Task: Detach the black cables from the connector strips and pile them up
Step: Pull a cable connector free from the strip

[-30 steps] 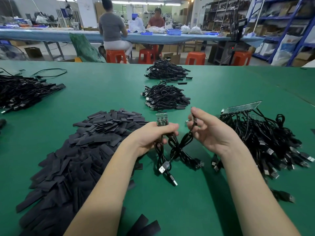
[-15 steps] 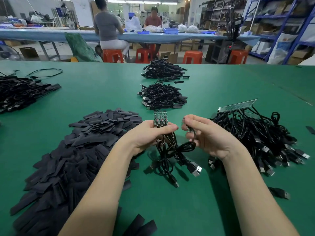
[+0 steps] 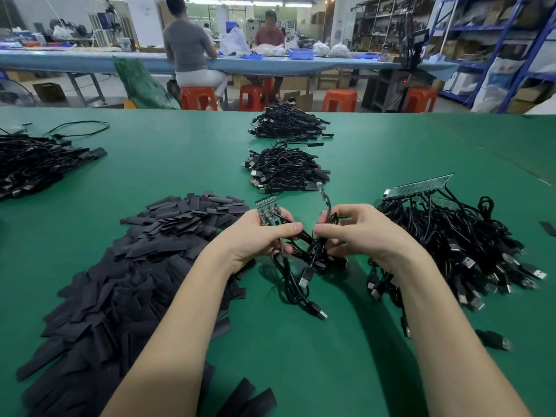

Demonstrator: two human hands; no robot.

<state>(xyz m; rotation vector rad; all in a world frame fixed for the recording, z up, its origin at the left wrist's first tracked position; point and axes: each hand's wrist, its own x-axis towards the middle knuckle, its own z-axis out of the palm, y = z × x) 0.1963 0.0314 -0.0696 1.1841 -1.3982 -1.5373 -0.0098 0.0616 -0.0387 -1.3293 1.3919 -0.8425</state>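
Green surface (image 3: 391, 139) strewn with black cable heaps. Small connector strip (image 3: 268, 212) pinched in left hand (image 3: 258, 236), fingers curled round it. Loose cable bundle (image 3: 313, 254) gripped by right hand (image 3: 358, 236), just above surface. Cables judged light, limp, tangle-prone; strip thin, brittle; best gripped at plug end.

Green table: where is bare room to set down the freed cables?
Bare table lies between the left cable heap and the middle cable pile, and also near the front edge between the forearms. Crowded: the black strip pile and right cable tangle.
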